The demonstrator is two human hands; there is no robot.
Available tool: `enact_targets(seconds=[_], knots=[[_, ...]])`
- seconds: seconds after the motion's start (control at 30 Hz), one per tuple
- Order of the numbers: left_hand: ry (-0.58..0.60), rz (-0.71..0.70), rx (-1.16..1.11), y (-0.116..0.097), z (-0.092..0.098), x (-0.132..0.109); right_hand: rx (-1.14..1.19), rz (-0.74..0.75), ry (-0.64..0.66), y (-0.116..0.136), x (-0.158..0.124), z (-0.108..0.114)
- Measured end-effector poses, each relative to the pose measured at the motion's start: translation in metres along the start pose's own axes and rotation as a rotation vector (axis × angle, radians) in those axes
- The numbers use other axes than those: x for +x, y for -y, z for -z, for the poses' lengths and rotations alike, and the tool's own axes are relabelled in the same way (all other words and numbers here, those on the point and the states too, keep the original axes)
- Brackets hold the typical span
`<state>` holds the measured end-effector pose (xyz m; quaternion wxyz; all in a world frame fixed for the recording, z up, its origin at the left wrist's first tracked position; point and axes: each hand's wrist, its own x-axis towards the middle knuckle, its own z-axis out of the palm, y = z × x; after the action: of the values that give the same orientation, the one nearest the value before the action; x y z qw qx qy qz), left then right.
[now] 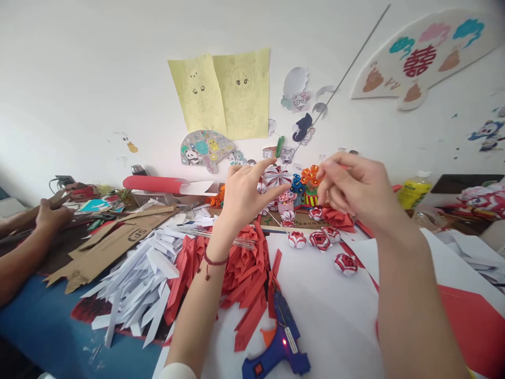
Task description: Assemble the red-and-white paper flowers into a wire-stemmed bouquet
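My left hand [248, 192] is raised over the table, thumb and forefinger bent around a red-and-white folded paper flower [278, 177]. A long thin wire stem [351, 68] slants from this flower up to the right. My right hand [347, 184] is level with it on the right, its fingers pinched together. A bit of red shows behind those fingers, but what they hold is hidden. Below lie a heap of folded red paper strips [246, 273] and a blue hot glue gun [282, 337] with a red light on.
White paper strips [138, 284] and torn cardboard [114, 242] lie to the left, near another person's hand [53, 216]. Finished paper roses [320, 240] sit ahead on white paper. A yellow bottle [414, 190] stands at the back right; a red paper roll [153, 184] lies at the back left.
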<state>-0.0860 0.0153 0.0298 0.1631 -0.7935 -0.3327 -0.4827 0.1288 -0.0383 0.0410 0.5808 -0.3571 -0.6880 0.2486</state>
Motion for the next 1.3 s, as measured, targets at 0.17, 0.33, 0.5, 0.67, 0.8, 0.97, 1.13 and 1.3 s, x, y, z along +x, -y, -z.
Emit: enact_targets(seconds=[0.17, 0.33, 0.5, 0.67, 0.8, 0.97, 1.13, 1.3], knots=[[0.000, -0.042, -0.021, -0.004, 0.006, 0.000, -0.437, -0.019, -0.020, -0.011, 0.002, 0.005], [0.007, -0.140, -0.076, -0.007, 0.009, 0.000, -0.454, 0.052, -0.146, -0.029, 0.006, 0.007], [0.010, -0.182, -0.106, -0.010, 0.012, 0.000, -0.435, 0.102, -0.262, -0.033, 0.009, 0.008], [-0.003, -0.194, -0.107, -0.011, 0.012, 0.000, -0.430, 0.127, -0.325, -0.028, 0.008, 0.005], [-0.039, -0.171, -0.104, -0.010, 0.011, 0.000, -0.458, 0.191, -0.475, -0.026, 0.008, 0.001], [-0.080, -0.152, -0.126, -0.009, 0.012, 0.000, -0.617, 0.197, -0.486, -0.027, 0.009, 0.003], [-0.083, -0.088, -0.109, -0.011, 0.014, -0.001, -0.782, 0.082, -0.434, -0.022, 0.008, 0.007], [-0.064, -0.066, -0.098, -0.011, 0.015, 0.000, -0.652, 0.127, -0.335, -0.021, 0.008, 0.006]])
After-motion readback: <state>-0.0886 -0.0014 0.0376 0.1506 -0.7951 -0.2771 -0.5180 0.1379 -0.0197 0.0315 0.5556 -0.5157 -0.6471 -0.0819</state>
